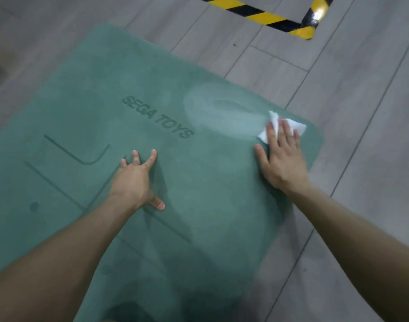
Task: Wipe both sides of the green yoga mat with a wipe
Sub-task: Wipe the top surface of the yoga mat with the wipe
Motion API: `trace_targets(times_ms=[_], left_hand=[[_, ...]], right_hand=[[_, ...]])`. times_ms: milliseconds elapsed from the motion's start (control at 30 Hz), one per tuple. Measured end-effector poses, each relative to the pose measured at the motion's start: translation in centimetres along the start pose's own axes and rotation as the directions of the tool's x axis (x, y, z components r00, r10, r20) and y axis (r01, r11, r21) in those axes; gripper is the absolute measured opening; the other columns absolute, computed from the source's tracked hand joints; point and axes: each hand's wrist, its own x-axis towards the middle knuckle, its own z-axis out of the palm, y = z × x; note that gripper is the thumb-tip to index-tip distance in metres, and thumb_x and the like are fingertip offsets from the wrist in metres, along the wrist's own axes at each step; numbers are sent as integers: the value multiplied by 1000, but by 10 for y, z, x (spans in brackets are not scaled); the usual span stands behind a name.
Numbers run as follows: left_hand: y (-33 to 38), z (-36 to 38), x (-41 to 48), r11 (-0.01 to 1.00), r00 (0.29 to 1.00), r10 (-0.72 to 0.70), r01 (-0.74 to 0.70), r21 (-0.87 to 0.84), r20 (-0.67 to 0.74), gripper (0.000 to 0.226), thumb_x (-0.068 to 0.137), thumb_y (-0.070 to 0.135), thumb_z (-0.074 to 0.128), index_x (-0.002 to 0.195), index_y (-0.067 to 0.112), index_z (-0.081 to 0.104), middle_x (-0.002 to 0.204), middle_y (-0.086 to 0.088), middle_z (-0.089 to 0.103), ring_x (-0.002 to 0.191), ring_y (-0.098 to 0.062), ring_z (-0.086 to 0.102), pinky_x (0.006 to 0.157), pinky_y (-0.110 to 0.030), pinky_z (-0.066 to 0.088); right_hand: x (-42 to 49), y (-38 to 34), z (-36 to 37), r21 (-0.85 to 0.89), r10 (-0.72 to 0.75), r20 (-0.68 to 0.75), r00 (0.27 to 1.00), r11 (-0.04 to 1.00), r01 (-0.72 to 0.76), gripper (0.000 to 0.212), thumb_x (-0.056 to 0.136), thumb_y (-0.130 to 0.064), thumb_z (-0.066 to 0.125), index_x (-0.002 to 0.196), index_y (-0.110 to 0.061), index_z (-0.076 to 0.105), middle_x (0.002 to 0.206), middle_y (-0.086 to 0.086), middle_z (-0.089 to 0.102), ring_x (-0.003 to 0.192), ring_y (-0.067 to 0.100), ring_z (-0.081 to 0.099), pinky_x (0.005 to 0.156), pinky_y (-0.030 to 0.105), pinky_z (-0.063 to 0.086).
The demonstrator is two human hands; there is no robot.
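The green yoga mat [106, 94] lies flat on the floor, printed side up with the words SEGA TOYS and some line markings. My right hand [282, 156] presses a white wipe [296, 126] flat onto the mat near its far right corner, fingers straight over it. A pale wet streak [222, 112] curves across the mat to the left of the wipe. My left hand [136, 180] rests on the middle of the mat on spread fingertips, holding nothing.
Grey wood-look floor [361, 112] surrounds the mat. Yellow-and-black hazard tape [264, 15] marks a corner on the floor at the top right. A dark shadow falls over the mat's near end at the bottom of the view.
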Motion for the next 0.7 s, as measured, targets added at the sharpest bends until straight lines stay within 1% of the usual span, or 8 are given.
trace_targets(times_ms=[100, 200, 267, 300, 367, 467, 600, 700], left_hand=[[-1, -4, 4, 1000, 1000, 0, 0, 3, -24, 171, 32, 69, 99, 165, 47, -6, 175, -14, 3, 156, -50, 18, 119, -55, 37], [2, -5, 11, 999, 1000, -15, 14, -34, -27, 169, 31, 63, 102, 164, 47, 0, 175, -14, 6, 156, -50, 20, 117, -58, 38], [2, -1, 11, 999, 998, -30, 28, -43, -46, 162, 32, 58, 104, 164, 45, 11, 174, -13, 14, 153, -48, 26, 115, -58, 42], [4, 3, 5, 998, 998, -18, 15, -59, -54, 152, 38, 53, 105, 163, 42, 19, 172, -12, 22, 151, -46, 32, 113, -58, 44], [15, 11, -29, 991, 998, 35, -42, -124, -55, 113, 61, 39, 100, 157, 32, 41, 161, -14, 43, 141, -42, 49, 110, -55, 49], [37, 28, -114, 987, 994, 109, -108, -117, 7, 61, 82, 34, 81, 139, 29, 61, 134, -11, 68, 121, -35, 66, 98, -45, 57], [45, 8, -220, 969, 947, 246, -240, -51, 209, 58, 89, 46, 74, 142, 31, 59, 138, -5, 65, 128, -29, 62, 102, -39, 52], [48, -67, -262, 950, 903, 314, -300, -91, 292, 61, 92, 49, 73, 148, 34, 56, 148, -3, 59, 136, -26, 57, 108, -38, 47]], right_hand=[[-41, 15, -9, 15, 181, -9, 983, 983, -181, 75, 111, -58, 24, 169, -12, 13, 178, 9, 6, 165, 25, -1, 133, 50, 2], [-69, -14, -16, 79, 129, 42, 991, 988, -132, 63, 112, -50, 29, 160, -11, 43, 170, 8, 36, 159, 28, 26, 129, 47, 25], [-80, -38, -33, 113, 54, 117, 992, 991, -67, 47, 112, -44, 34, 131, -19, 69, 143, 3, 64, 139, 27, 51, 104, 41, 51], [-87, -50, -45, 134, 39, 170, 985, 989, -62, 42, 111, -42, 36, 116, -24, 74, 128, 2, 70, 125, 28, 60, 89, 39, 52], [-102, -68, -73, 184, 71, 227, 971, 976, -115, 38, 109, -40, 40, 105, -26, 76, 117, 2, 74, 105, 33, 65, 76, 37, 47], [-133, -84, -121, 273, 210, 255, 944, 921, -279, 36, 106, -46, 48, 119, -26, 75, 115, 3, 76, 98, 31, 67, 79, 34, 48], [-184, -94, -203, 371, 208, 365, 907, 861, -347, 49, 103, -37, 60, 151, -28, 57, 149, -5, 63, 129, 23, 60, 99, 25, 43], [-194, -89, -271, 334, 240, 408, 881, 859, -388, 62, 102, -13, 51, 161, -27, 39, 127, 10, 71, 105, 37, 66, 82, 35, 48]])
